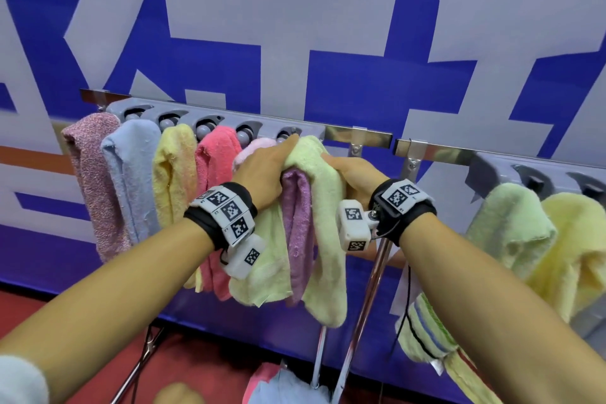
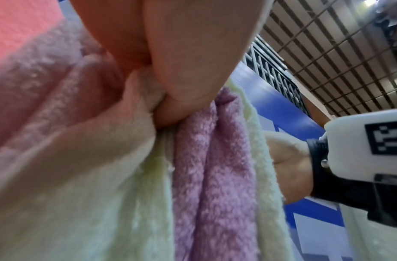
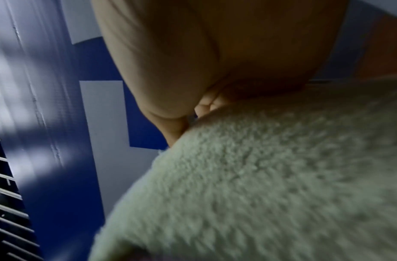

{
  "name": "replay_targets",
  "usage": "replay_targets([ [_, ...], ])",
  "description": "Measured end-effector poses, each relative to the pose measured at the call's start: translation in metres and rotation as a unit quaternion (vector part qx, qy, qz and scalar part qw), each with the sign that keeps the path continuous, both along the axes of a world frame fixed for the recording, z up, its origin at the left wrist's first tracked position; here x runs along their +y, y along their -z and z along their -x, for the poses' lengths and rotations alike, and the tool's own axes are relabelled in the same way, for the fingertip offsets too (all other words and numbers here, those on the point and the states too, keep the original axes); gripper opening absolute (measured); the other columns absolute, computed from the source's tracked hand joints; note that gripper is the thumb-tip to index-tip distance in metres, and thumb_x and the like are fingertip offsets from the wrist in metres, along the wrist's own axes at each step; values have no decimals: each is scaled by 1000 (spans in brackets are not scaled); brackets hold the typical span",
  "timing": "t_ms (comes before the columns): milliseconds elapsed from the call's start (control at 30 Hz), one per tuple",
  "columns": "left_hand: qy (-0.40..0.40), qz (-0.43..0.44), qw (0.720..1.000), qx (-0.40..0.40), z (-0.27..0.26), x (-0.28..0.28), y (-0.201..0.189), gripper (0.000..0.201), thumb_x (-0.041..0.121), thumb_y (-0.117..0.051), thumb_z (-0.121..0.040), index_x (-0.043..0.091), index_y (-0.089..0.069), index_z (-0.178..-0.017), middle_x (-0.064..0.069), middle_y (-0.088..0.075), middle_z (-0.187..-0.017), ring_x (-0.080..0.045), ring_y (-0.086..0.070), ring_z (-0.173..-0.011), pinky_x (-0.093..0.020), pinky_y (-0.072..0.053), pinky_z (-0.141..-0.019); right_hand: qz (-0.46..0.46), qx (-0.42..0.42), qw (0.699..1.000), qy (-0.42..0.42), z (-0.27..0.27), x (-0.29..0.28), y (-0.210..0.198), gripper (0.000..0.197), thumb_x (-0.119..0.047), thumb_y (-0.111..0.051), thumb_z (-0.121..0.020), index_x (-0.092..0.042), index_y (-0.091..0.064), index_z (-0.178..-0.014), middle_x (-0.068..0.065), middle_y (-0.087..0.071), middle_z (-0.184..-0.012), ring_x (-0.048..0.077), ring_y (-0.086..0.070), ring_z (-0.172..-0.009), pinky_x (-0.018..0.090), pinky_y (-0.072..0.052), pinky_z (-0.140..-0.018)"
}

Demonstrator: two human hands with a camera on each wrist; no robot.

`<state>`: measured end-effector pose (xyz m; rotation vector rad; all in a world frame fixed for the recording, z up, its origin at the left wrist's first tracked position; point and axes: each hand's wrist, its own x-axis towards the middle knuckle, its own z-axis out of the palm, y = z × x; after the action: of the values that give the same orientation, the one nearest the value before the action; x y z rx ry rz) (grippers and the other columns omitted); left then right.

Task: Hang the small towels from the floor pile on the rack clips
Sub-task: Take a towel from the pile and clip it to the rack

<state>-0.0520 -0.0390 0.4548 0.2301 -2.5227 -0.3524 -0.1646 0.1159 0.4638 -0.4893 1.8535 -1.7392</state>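
Blue-and-white wall behind a clip rack (image 1: 216, 121) already carrying five hung towels. Left hand (image 1: 262, 170) and right hand (image 1: 355, 174) both grip a pale green towel (image 1: 323, 207) at the sixth clip; more towels (image 1: 282, 384) remain on the floor.

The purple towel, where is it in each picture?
Head: purple towel hangs at centre, between folds of the pale green towel.
Left wrist: fills the lower middle, under the left hand.
Right wrist: not visible.
Shared landmark: the pale green towel.
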Motion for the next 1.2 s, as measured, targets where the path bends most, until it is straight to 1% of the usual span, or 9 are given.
replay_targets([
  [100, 24, -30, 999, 17, -5, 7, 8, 76, -7, -44, -84, 18, -26, -154, -18, -56, -136, -33, -51, -126, -35, -36, -100, -20, 87, 996, 31, 24, -16, 28, 72, -76, -80, -48, -16, -76, -87, 6, -75, -99, 28, -70, -96, 55, -54, -91],
  [167, 43, -41, 998, 32, -8, 10, 17, 81, -9, -43, -82, 21, -22, -155, -17, -56, -136, -35, -55, -121, -39, -41, -99, -5, 134, 989, 71, 22, -19, 30, 55, -71, -77, -59, -18, -65, -68, 3, -70, -86, 22, -65, -84, 55, -54, -92],
  [367, 43, -98, 992, 67, -16, 8, 66, 93, -1, -56, -81, 26, -9, -155, -4, -62, -93, -22, -59, -78, -36, -51, -77, 11, 192, 971, 145, 2, -14, 28, 26, -41, -65, -92, -16, -60, -87, -4, -61, -85, 12, -56, -79, 26, -47, -70],
  [467, 1, -148, 986, 83, -20, 10, 100, 87, 18, -65, -85, 22, -12, -154, -17, -63, -116, -39, -64, -97, -41, -50, -88, -4, 221, 965, 140, -10, -12, 36, 29, -46, -57, -94, -18, -59, -102, -7, -62, -100, 10, -59, -93, 31, -49, -85],
  [600, -25, -222, 970, 100, -21, 12, 126, 78, 34, -71, -80, 20, -30, -145, -16, -58, -131, -39, -60, -110, -37, -48, -91, 37, 271, 951, 144, -27, -8, 55, 46, -47, -56, -94, -20, -49, -130, 0, -53, -132, 15, -55, -113, 33, -46, -95],
  [767, -33, -263, 958, 109, -23, 16, 135, 69, 34, -78, -75, 18, -43, -133, -11, -64, -118, -34, -63, -101, -34, -50, -83, 1, 557, 817, 148, -48, -6, 85, 87, -41, -71, -77, -15, -26, -146, 13, -25, -152, 27, -27, -141, 40, -30, -115],
  [900, -27, -266, 953, 142, -26, 19, 136, 60, 19, -78, -76, 22, -48, -128, -8, -68, -113, -33, -65, -98, -37, -53, -83, -37, 671, 729, 130, -55, -13, 97, 92, -40, -75, -71, -23, -21, -144, 22, -14, -153, 32, -19, -141, 36, -23, -112],
  [1100, -85, -150, 974, 147, -30, -13, 135, 49, -4, -65, -72, 18, -51, -113, -13, -63, -99, -37, -58, -90, -44, -49, -74, -97, 645, 734, 188, -41, -23, 92, 107, -31, -80, -64, -30, -10, -146, 12, 0, -156, 29, -16, -140, 47, -39, -106],
  [1200, -124, -81, 979, 139, -31, -28, 137, 57, -13, -57, -65, 12, -53, -115, -13, -59, -98, -38, -54, -90, -45, -46, -74, -103, 617, 760, 177, -40, -27, 91, 110, -9, -73, -65, -37, -6, -148, 9, 4, -160, 33, -25, -141, 44, -55, -85],
])
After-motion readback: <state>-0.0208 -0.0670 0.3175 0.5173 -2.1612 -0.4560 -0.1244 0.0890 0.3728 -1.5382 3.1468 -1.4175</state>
